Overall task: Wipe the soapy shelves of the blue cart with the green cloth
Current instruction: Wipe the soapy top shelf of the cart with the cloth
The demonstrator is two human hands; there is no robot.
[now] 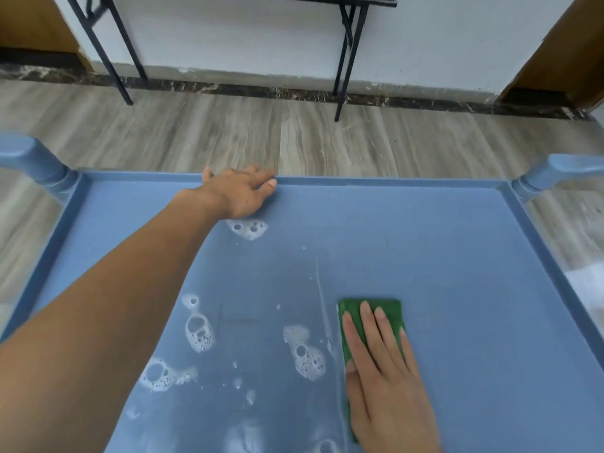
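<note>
Pressed flat under the right hand (384, 371), fingers spread and open, not gripping: green cloth (371, 317), folded, near the front right of the top shelf (457, 256) of the blue cart (536, 181). Filling most of the view, that shelf: bare and mostly suds-free to the right of the cloth, streaked and foamy to its left. Stretched across the left side, a bare forearm (114, 305) leading to the left hand (240, 192), open, palm down, fingers draped over the far rim (392, 182), apparently steadying the cart. Scattered on the left half, soap patches: one just below the left hand (250, 228), two at mid-shelf (199, 328) (305, 351), another low beside the forearm (160, 376). Running up from the cloth's left edge, a thin wet line (318, 279), seemingly marking the boundary of the wiped area. Beyond the cart, wood-look floor (294, 132) and black table legs (346, 57) against a white wall.

Step in hand, by the look of it: wiping the top shelf, roughly half done. Next move likely calls for sweeping the cloth leftward through the suds with steady downward pressure, while clearing the left arm from the path. Lower shelves out of view.
</note>
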